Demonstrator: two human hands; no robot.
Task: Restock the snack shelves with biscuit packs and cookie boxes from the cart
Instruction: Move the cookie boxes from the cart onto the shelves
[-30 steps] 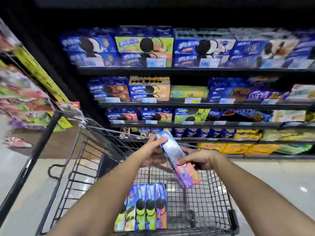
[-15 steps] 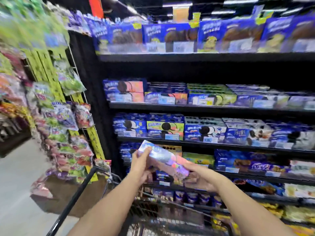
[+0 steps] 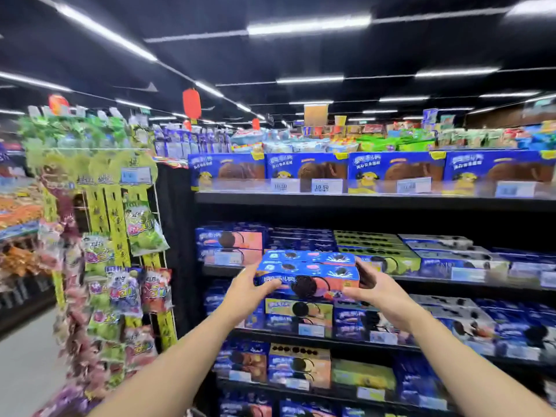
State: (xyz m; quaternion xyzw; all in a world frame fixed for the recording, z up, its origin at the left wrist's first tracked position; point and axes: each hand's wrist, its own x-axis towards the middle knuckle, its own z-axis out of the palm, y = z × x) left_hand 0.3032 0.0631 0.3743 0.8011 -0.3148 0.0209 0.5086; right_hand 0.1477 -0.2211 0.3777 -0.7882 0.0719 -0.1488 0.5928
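Far left: a hanging snack rack [image 3: 120, 266] was noted; its packets were blurred and were not counted.

The left hand [image 3: 249, 291] was curled round the left end of a cookie box [image 3: 307, 272], and the right hand [image 3: 377, 288] was curled round the right end. The box was held level, front face toward the camera, raised in front of the second shelf [image 3: 406, 280] and not yet set on it. The cart was not in view.

Step judged: placement, with the carry nearly done. Two pink-fronted boxes [image 3: 231, 246] were stacked at that shelf's left end, just behind and left of the held box. The held front was a similar pink-orange, so this stack was taken as the likely destination. The next move was judged to call for a small shift left and forward, then a lift onto the stack — or a slide beside it, if room was left before the dark blue boxes [image 3: 301, 239].

Counts:
- hands, 2
- held box, 1
- pink-fronted boxes, 2 visible
- large blue boxes [image 3: 304, 170] fronting the top shelf [image 3: 361, 201], 4
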